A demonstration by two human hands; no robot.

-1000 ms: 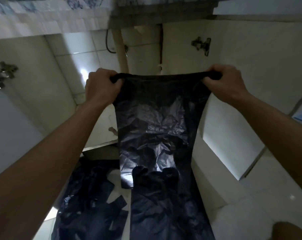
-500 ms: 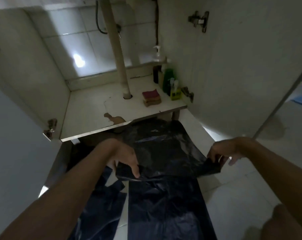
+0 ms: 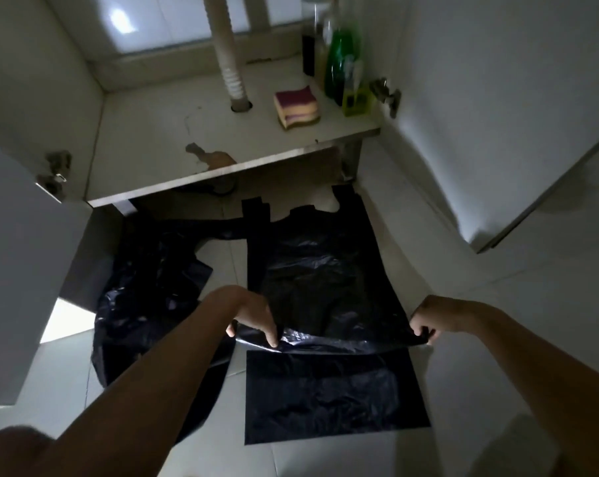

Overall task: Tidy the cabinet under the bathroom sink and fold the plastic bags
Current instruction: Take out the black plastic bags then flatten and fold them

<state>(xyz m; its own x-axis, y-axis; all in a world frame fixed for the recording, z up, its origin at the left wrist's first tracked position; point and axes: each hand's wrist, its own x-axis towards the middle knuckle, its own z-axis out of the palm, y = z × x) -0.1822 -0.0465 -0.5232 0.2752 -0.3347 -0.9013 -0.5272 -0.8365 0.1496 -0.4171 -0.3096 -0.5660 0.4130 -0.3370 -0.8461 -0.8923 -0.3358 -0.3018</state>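
Note:
A black plastic bag [image 3: 322, 270] is spread over the tiled floor in front of the open cabinet, its handles pointing toward the cabinet. My left hand [image 3: 253, 315] pinches the near left corner of its edge and my right hand [image 3: 425, 320] pinches the near right corner, holding that edge slightly above the floor. Under it lies another flat black bag [image 3: 332, 397], closer to me. A crumpled heap of black bags [image 3: 153, 290] sits to the left.
The cabinet shelf [image 3: 160, 142] holds a drain pipe [image 3: 231, 63], a purple-and-yellow sponge [image 3: 296, 106] and bottles [image 3: 342, 60] at the right. Both cabinet doors stand open, the left door [image 3: 22, 270] and the right door [image 3: 514, 115].
Both hands have brought the bag down from chest height to the floor, spreading it flat on top of another bag. The view tilted down toward the floor.

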